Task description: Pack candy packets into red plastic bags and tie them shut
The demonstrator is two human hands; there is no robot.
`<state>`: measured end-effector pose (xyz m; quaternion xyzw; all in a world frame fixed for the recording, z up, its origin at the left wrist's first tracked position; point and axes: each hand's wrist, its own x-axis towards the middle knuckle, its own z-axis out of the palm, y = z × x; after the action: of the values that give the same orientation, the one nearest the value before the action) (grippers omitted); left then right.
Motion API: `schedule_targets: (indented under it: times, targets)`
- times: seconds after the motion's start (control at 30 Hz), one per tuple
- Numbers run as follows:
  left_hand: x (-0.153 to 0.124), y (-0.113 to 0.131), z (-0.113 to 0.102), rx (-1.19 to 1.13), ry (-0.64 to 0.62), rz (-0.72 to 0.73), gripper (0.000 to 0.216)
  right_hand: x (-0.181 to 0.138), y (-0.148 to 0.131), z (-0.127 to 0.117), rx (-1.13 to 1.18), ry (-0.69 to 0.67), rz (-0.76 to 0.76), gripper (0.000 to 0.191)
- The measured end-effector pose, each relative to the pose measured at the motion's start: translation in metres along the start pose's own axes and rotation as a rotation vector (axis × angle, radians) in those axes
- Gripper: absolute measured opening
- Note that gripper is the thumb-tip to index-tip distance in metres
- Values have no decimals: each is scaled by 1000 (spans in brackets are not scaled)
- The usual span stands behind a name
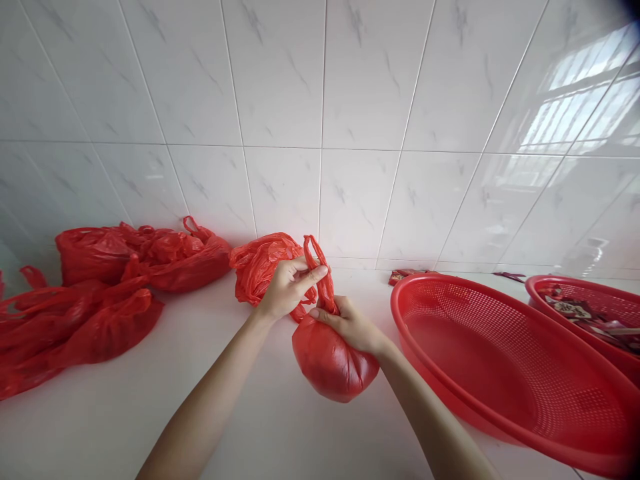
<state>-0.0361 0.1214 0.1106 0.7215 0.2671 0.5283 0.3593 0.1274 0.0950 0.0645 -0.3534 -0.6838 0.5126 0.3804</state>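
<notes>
In the middle of the head view a filled red plastic bag point(336, 360) bulges out below its gathered neck. My right hand point(347, 325) is closed round that neck, thumb across the front. Above it, my left hand point(294, 285) pinches the bag's twisted handle loop, which sticks up past the fingertips. What the bag contains is hidden by the red plastic. Just behind my left hand lies a crumpled heap of red plastic bags point(255, 267), against the tiled wall.
Several filled red bags point(100, 313) lie along the left of the white counter point(260, 413). On the right stands a large red perforated basket point(465, 360). A second red basket point(543, 283) beyond it holds small wrappers or packets. A white tiled wall point(360, 200) closes the back.
</notes>
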Motion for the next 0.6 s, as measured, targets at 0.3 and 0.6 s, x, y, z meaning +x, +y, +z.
schedule_targets:
  times: [0.3,0.6]
  targets:
    - [-1,3,1,-45,-9,-3,29,-2,-5,0,10,-57,-30,37]
    - [-5,17,0,-47,-22,51,29,-6,-13,-5,-143,-92,-49,31]
